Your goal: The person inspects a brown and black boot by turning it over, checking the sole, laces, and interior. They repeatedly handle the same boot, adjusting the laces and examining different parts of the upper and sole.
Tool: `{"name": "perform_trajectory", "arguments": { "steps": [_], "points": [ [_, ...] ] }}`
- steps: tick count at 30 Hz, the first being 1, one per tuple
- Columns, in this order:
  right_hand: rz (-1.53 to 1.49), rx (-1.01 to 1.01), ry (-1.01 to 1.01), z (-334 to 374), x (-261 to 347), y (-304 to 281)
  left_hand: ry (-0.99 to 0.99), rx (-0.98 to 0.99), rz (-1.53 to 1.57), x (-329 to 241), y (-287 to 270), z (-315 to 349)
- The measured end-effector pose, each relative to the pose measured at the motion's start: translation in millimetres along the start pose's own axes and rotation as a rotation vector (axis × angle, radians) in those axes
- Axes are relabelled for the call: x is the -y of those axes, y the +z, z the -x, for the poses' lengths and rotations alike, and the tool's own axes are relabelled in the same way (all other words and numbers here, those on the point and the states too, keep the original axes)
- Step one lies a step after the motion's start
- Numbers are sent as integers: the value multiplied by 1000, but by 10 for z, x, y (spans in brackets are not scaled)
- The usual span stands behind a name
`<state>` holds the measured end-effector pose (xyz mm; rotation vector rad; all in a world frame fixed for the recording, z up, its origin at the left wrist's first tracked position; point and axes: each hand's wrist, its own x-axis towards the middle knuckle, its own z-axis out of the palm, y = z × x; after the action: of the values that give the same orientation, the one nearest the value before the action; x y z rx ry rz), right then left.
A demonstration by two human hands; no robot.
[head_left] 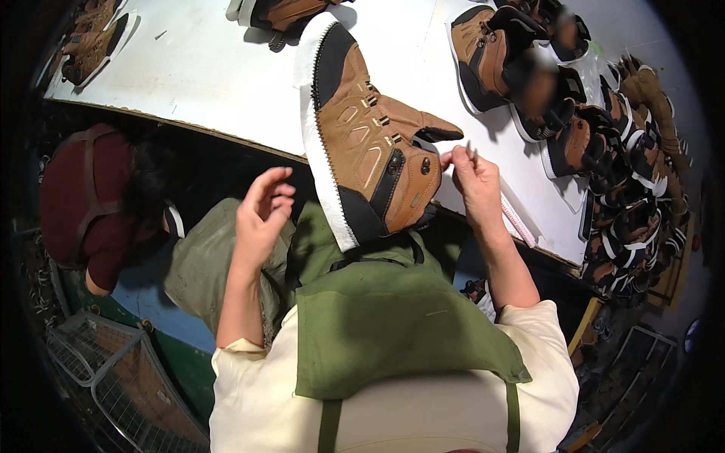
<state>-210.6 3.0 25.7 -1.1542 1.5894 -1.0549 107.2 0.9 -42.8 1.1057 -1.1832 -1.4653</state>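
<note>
A brown and black lace-up boot with a white sole leans at the table's near edge, over my lap. Its toe points away from me and its sole faces left; dark zigzag stitching runs along the sole's upper rim. To the left of the boot, my left hand is raised with loosely bent fingers, holding nothing and apart from the sole. Beside the boot's ankle collar, my right hand has thumb and fingers pinched together. Something thin and dark shows at those fingertips, too small to make out.
The white table carries another boot at its far side and a boot at far left. Many similar boots crowd the right. A person in dark red bends at left, above a wire cart.
</note>
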Motion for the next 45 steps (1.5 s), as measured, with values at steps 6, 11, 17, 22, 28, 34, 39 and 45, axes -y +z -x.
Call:
{"name": "perform_trajectory", "arguments": {
  "steps": [6, 11, 17, 22, 28, 34, 39, 45],
  "points": [
    [-113, 103, 27, -99, 106, 295, -187, 94, 508, -379, 430, -344],
    [-125, 232, 13, -111, 106, 263, -256, 229, 674, -465, 509, -465],
    [-105, 328, 22, -42, 113, 242, -270, 243, 708, -435, 621, -472],
    [-82, 312, 5, -58, 102, 264, -260, 183, 708, -377, 652, -461],
    [-54, 306, -14, -63, 45, 257, -229, 140, 711, -341, 699, -449],
    [-102, 316, -17, -55, 133, 267, -232, 158, 750, -315, 698, -439],
    [-40, 330, 47, -55, 114, 213, -227, 186, 760, -300, 688, -439],
    [-75, 309, -18, -31, 81, 234, -218, 193, 738, -298, 703, -448]
  ]
}}
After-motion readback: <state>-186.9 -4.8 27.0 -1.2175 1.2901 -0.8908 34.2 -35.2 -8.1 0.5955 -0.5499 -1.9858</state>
